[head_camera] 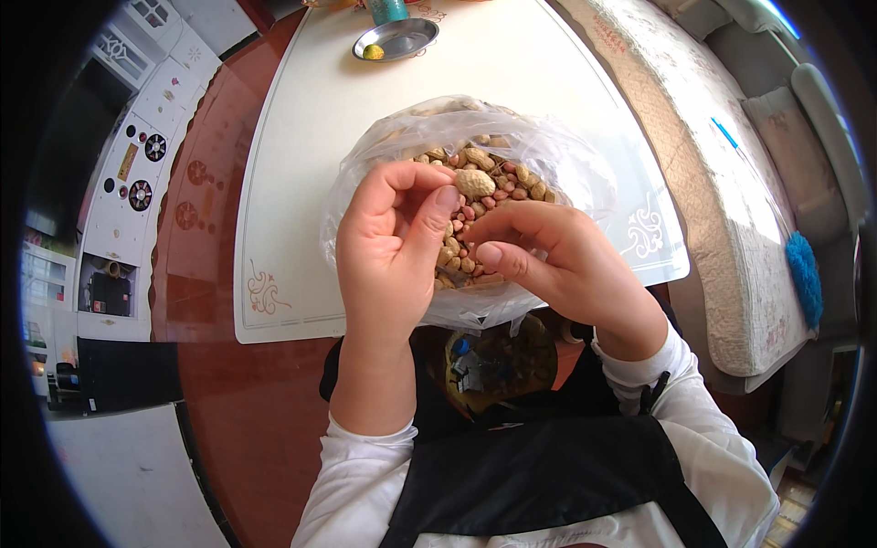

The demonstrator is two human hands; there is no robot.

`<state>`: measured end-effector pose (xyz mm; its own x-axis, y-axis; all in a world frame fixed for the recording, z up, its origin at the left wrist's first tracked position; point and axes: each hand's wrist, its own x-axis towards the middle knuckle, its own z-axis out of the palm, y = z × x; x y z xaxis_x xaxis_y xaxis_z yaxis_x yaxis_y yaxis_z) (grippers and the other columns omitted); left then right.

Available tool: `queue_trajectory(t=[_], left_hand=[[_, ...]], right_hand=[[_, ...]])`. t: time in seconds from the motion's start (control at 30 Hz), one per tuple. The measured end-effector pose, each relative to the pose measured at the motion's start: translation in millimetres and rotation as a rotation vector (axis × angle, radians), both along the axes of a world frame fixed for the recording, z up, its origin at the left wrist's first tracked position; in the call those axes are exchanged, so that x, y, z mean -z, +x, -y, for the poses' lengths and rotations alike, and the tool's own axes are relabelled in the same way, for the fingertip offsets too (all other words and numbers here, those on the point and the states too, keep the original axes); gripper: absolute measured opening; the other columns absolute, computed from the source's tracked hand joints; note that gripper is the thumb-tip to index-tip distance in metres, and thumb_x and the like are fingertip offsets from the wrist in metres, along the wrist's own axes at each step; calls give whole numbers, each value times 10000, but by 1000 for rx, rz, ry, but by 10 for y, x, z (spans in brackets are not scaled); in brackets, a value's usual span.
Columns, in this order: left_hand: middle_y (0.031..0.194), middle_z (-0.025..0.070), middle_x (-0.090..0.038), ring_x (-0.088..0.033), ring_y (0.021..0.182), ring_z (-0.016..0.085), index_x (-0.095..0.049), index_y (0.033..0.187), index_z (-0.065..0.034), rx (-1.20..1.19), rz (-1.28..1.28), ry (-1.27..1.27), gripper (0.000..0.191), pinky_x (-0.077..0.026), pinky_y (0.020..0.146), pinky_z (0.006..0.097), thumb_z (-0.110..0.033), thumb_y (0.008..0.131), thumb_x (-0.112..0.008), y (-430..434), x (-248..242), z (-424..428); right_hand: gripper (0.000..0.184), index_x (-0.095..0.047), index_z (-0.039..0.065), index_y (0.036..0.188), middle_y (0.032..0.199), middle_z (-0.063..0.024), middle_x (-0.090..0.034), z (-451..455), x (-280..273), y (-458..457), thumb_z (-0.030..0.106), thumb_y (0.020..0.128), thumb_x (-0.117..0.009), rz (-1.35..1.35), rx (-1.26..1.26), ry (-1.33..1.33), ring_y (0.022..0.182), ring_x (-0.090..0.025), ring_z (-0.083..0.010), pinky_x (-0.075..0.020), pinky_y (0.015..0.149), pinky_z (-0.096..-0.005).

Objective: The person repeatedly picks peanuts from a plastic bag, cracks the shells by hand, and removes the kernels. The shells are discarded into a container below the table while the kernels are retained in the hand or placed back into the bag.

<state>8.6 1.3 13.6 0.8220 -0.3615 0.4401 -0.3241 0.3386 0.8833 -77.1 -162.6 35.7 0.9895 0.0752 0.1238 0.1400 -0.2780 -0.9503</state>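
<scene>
Between the thumb and forefinger of my left hand (394, 233) is a peanut in its shell (475, 184), its tan netted side turned up. My right hand (548, 253) hovers just to the right and below, thumb and fingers apart with nothing seen between them. Under both hands a clear plastic bag (586, 161) lies spread wide on the table. Inside it are shelled pink peanut kernels (508, 185) mixed with unshelled peanuts (478, 159). My hands cover part of the heap.
The white table (294, 205) carries a metal plate (414, 42) with a yellow-green fruit (373, 52) at the far side, beside a teal container (388, 11). Below the table edge stands a bin (538, 356) with a plastic bottle (473, 366). A quilted sofa (740, 274) runs along the right.
</scene>
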Motion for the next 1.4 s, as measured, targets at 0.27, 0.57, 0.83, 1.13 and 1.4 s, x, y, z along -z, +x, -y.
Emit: queue_trajectory(t=[0.27, 0.57, 0.83, 1.13, 1.4], left_hand=[[1019, 61, -697, -629, 862, 210, -659, 948, -55, -229, 506, 157, 133, -501, 739, 305, 31, 867, -721, -59, 61, 187], [1118, 81, -666, -593, 1040, 234, -657, 1069, -40, -161, 622, 239, 272, -474, 920, 367, -165, 866, -788, -61, 72, 211], [1177, 105, -680, -642, 1018, 164, -626, 1298, -5, 263, 60, 36, 564, -518, 910, 292, -312, 866, -821, -83, 137, 219], [1113, 92, -698, -669, 978, 149, -672, 1237, 3, 231, 276, 12, 401, -539, 864, 273, -160, 890, -789, 31, 87, 168], [1174, 182, -714, -648, 616, 114, -662, 1215, 48, 325, -120, -97, 360, -557, 608, 222, -126, 915, -756, -99, 63, 192]], right_hand=[[421, -672, -46, 1012, 786, -56, -647, 11, 134, 48, 342, 1079, -522, 95, 92, 281, 742, -614, -117, -516, 683, -276], [299, -631, -21, 1039, 879, -50, -670, 64, 112, 33, 240, 1093, -496, 183, 160, 204, 796, -619, -108, -512, 703, -256], [147, -576, 3, 971, 823, -134, -618, -13, 136, 55, 141, 1019, -563, 308, 142, 20, 717, -591, -286, -480, 661, -370], [293, -603, 12, 1044, 787, -19, -591, 22, 111, 3, 273, 1098, -483, 130, -20, 293, 700, -557, -101, -465, 628, -262], [370, -606, 5, 1060, 751, -3, -566, -15, 194, 76, 299, 1124, -390, 63, -65, 508, 641, -504, -75, -394, 567, -221]])
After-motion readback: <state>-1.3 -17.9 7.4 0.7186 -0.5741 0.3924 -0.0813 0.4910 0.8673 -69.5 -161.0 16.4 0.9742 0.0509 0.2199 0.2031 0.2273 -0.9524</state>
